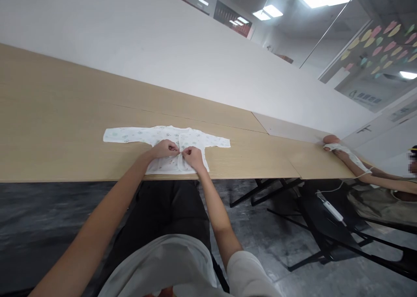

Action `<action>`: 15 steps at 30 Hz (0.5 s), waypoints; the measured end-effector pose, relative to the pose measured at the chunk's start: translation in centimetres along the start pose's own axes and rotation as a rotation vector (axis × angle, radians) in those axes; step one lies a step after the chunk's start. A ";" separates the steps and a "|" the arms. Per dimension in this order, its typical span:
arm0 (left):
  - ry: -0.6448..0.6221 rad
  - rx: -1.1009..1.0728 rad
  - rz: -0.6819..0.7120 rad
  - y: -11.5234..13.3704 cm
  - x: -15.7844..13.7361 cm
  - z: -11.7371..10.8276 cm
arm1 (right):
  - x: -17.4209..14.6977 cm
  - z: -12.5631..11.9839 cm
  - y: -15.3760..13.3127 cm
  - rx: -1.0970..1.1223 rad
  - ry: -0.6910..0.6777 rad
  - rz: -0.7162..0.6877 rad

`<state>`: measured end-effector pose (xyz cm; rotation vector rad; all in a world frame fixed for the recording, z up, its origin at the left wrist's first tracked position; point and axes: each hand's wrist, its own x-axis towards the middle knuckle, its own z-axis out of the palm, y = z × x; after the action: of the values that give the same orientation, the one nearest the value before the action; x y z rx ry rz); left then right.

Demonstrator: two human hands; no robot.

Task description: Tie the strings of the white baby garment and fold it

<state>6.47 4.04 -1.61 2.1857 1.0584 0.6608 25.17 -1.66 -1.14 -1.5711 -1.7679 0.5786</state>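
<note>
Along the near edge of the wood-grain tabletop, a white printed baby shirt lies front up, its sleeves spread to either side and its hem close to the edge. The left hand and right hand meet at the front opening, each with its grip pinched on the fabric there; I can't quite make out whether a fastener sits between the fingertips. Off to the right, a black folding chair carries a white power strip.
</note>
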 end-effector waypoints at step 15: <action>0.059 -0.069 0.063 -0.2 0.2 0.3 | -0.4 0.0 0.0 0.212 0.033 -0.088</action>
<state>6.62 4.23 -1.94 2.1589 0.9856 0.7829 25.12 -2.08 -1.23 -1.3445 -1.6816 0.6701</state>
